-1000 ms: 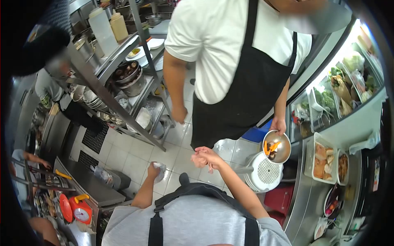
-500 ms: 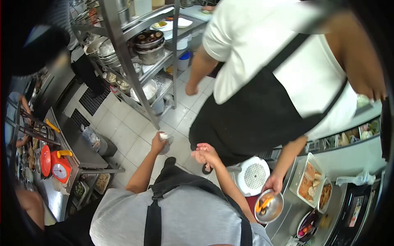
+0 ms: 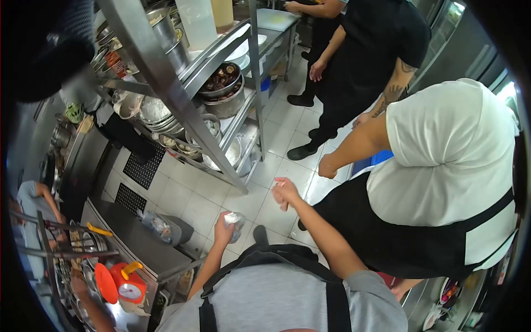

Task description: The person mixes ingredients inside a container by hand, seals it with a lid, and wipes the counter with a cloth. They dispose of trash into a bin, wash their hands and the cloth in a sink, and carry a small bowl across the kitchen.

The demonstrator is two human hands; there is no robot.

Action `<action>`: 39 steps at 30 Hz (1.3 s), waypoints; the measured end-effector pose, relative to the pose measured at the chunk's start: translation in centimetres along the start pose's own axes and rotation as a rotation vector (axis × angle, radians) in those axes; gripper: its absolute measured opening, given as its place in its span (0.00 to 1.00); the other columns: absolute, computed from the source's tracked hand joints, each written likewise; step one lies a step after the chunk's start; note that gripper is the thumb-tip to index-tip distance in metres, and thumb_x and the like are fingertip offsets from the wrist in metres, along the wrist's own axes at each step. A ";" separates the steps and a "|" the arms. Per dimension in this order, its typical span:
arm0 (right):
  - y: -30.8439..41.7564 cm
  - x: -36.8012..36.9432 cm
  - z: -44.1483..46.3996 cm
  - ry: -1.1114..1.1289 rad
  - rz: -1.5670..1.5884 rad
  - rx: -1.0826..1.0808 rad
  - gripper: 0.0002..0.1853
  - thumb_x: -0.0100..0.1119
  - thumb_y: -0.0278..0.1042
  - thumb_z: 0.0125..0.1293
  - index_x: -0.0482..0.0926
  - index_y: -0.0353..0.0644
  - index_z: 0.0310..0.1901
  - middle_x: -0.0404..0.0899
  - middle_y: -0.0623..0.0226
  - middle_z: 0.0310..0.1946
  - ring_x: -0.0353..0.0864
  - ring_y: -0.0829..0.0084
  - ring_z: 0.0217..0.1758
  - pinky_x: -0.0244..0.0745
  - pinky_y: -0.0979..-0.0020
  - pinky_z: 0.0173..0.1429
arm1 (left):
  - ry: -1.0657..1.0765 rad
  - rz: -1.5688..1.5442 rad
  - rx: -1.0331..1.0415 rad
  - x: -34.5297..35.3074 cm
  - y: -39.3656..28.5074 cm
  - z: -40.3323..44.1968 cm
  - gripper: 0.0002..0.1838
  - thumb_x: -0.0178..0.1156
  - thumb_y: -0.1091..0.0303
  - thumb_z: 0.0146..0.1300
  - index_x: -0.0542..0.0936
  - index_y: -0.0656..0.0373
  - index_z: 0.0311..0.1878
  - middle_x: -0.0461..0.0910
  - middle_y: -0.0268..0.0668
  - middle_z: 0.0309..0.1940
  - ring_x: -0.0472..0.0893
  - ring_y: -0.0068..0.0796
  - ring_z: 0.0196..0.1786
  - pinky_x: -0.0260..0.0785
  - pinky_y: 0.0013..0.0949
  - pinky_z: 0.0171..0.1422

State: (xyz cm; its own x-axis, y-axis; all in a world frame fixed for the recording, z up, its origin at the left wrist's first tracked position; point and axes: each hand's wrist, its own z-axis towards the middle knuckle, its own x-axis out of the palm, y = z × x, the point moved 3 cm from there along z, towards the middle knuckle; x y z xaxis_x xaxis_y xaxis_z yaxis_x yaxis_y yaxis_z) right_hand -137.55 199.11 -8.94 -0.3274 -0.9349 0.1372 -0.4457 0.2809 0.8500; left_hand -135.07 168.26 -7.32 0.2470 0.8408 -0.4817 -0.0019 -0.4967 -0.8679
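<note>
My left hand (image 3: pixel 224 229) is closed around a small see-through plastic item (image 3: pixel 236 226) with something white at its top. Whether it is a bag or a cup I cannot make out. Held out in front of me, my right hand (image 3: pixel 285 193) has its fingers curled together. Anything inside them is hidden. Both hands are over the tiled floor, apart from each other, and the metal shelf rack (image 3: pixel 221 160) stands just beyond them.
Close on my right a person in a white shirt (image 3: pixel 442 138) and black apron bends over. Farther back stands a person in black (image 3: pixel 370 61). Pots (image 3: pixel 224 102) fill the rack. On the left are a red scale (image 3: pixel 130 290), a counter and a bin (image 3: pixel 177 229).
My view has turned, and the rack is nearer. My right hand has moved forward and its fingers have changed pose. The white-shirted person has bent down; the metal bowl is out of sight.
</note>
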 end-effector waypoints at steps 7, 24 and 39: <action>4.4 -9.3 6.3 -0.371 -0.396 -0.059 0.19 0.59 0.27 0.54 0.74 0.44 0.50 0.76 0.66 0.25 0.77 0.73 0.24 0.75 0.70 0.29 | 0.023 -0.100 0.040 -1.9 -2.5 4.6 0.23 0.56 0.80 0.51 0.73 0.57 0.54 0.81 0.47 0.44 0.81 0.40 0.49 0.71 0.38 0.56; -7.9 -31.5 -4.0 -0.600 0.889 -0.080 0.16 0.59 0.48 0.67 0.66 0.46 0.38 0.74 0.65 0.26 0.82 0.60 0.31 0.82 0.57 0.36 | 0.653 -0.023 0.268 23.7 -18.8 18.5 0.21 0.60 0.76 0.53 0.74 0.55 0.53 0.81 0.46 0.44 0.81 0.45 0.50 0.72 0.39 0.54; 13.4 -56.4 20.2 -0.699 -0.279 0.068 0.30 0.62 0.52 0.56 0.77 0.35 0.52 0.81 0.46 0.46 0.83 0.52 0.49 0.76 0.61 0.52 | 0.607 -0.031 0.337 51.1 -38.8 37.3 0.20 0.60 0.75 0.52 0.73 0.57 0.51 0.81 0.46 0.44 0.81 0.46 0.50 0.72 0.39 0.54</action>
State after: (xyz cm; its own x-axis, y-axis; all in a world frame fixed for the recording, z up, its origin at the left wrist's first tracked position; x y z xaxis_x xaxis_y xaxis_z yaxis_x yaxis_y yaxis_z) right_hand -141.92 259.97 -15.52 -0.6371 -0.6241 -0.4523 -0.6327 0.0883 0.7693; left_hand -158.53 238.55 -2.75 0.7501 0.5352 -0.3886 -0.2630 -0.2978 -0.9177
